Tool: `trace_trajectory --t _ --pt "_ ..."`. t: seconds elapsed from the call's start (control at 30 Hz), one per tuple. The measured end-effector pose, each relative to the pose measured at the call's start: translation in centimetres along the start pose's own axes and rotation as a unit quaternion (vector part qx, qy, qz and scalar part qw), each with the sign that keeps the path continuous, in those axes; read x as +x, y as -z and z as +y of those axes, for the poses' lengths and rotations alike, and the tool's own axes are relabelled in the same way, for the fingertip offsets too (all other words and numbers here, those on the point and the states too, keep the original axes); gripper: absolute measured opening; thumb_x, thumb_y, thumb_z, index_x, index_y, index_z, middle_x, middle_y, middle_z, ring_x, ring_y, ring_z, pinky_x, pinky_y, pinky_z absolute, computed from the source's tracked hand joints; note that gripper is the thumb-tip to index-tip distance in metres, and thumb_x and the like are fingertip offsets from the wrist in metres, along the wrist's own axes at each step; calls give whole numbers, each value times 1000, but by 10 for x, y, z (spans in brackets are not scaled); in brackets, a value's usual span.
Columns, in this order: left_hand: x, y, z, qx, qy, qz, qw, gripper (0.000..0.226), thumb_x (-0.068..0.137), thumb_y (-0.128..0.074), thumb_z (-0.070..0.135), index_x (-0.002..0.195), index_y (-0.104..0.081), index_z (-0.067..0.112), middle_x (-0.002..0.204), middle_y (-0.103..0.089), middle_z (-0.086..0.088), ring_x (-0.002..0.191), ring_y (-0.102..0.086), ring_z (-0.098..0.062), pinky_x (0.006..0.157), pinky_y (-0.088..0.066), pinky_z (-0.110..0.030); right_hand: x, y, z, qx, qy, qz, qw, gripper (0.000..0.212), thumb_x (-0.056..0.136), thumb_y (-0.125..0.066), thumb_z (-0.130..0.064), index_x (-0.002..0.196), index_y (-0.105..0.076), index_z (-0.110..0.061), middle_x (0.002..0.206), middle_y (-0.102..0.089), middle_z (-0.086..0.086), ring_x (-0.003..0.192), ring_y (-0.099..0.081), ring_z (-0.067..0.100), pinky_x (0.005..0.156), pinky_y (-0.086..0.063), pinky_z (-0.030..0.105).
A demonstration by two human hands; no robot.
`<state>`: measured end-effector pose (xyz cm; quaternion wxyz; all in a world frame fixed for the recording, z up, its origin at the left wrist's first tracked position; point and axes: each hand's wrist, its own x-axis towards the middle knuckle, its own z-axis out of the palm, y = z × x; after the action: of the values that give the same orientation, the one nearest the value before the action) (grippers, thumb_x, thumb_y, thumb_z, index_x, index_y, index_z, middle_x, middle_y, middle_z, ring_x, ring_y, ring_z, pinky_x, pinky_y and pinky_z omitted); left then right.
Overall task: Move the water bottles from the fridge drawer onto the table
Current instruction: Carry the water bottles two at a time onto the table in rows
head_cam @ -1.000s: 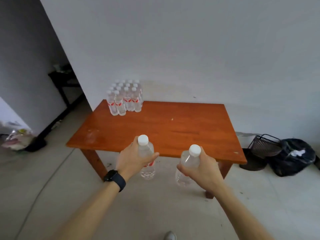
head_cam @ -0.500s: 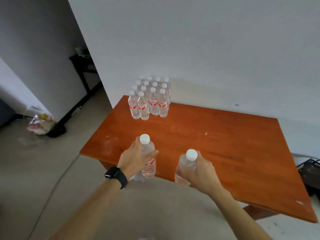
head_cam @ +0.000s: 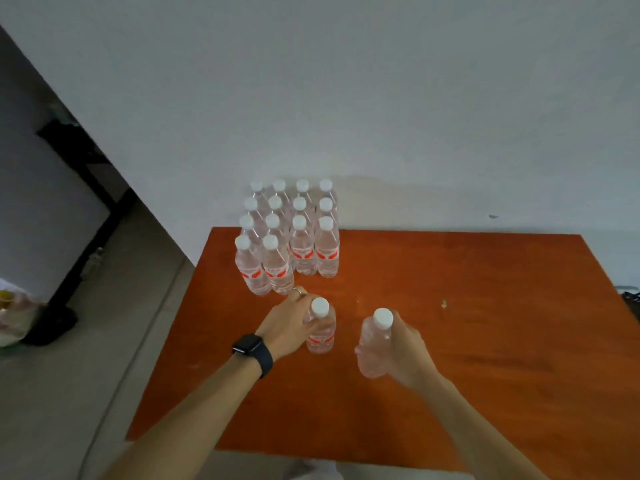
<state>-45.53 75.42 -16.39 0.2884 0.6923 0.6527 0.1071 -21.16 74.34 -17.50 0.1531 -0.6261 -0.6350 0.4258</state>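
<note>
Two bottles, both over the table (head_cam: 450,306): our left hand (head_cam: 289,325) clasps the upright bottle (head_cam: 321,336), our right hand (head_cam: 407,349) clasps the tilted bottle (head_cam: 372,344). Bottle cluster (head_cam: 292,244), maybe fourteen, stands at far-left corner, clear water inside.

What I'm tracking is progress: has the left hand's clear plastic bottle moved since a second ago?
Yes. The bottle went from off the orange wooden table inward over it, toward the standing bottles.

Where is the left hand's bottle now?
Head view, centre-left: the bottle is in the left hand over the table, just before the bottle cluster.
</note>
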Motion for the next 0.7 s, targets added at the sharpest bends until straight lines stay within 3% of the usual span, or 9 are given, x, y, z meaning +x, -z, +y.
trace_trajectory --t 0.2,0.27,0.37,0.43,0.5,0.6,0.7 --pt "67 40 -18 72 -60 19 995 55 94 -54 61 134 -43 26 130 -56 1 106 -61 -19 82 -57 -41 73 -15 -28 60 -48 45 996 61 74 -86 -29 121 -49 -23 107 -66 -6 86 -69 9 65 -58 26" --pt "81 50 -27 107 -69 41 991 53 93 -53 63 130 -46 25 123 -60 3 99 -61 -17 78 -56 -38 95 -20 -37 72 -48 57 995 57 75 -85 -26 119 -50 -25 107 -66 -4 77 -70 5 54 -53 17" --pt "99 60 -42 173 -112 105 973 51 89 -60 61 121 -58 21 114 -66 1 105 -59 -19 88 -49 -33 127 -26 -49 71 -38 67 994 61 76 -85 -26 122 -47 -29 107 -63 -8 72 -67 -3 47 -47 8" --pt "109 63 -49 218 -136 151 955 51 83 -68 60 114 -64 19 109 -69 0 106 -60 -20 93 -48 -36 147 -32 -57 67 -26 62 995 62 77 -82 -30 128 -46 -28 110 -65 -6 78 -70 4 53 -53 14" --pt "118 63 -53 236 -138 157 949 50 82 -70 60 112 -65 20 105 -69 2 105 -60 -20 98 -47 -39 162 -38 -60 64 -12 56 996 70 79 -81 -31 137 -43 -25 119 -65 -4 94 -69 10 70 -61 26" --pt "122 56 -64 224 -115 153 955 49 86 -68 58 117 -62 21 107 -68 1 112 -58 -22 109 -41 -45 172 -51 -61 70 -4 56 996 94 79 -82 -36 153 -25 -26 137 -58 -1 119 -62 22 93 -57 48" --pt "123 52 -71 195 -92 167 962 43 86 -71 53 114 -63 22 106 -69 1 110 -59 -21 107 -40 -44 172 -62 -57 96 -2 55 994 103 78 -80 -44 155 -12 -37 141 -55 -3 119 -62 21 91 -58 45"
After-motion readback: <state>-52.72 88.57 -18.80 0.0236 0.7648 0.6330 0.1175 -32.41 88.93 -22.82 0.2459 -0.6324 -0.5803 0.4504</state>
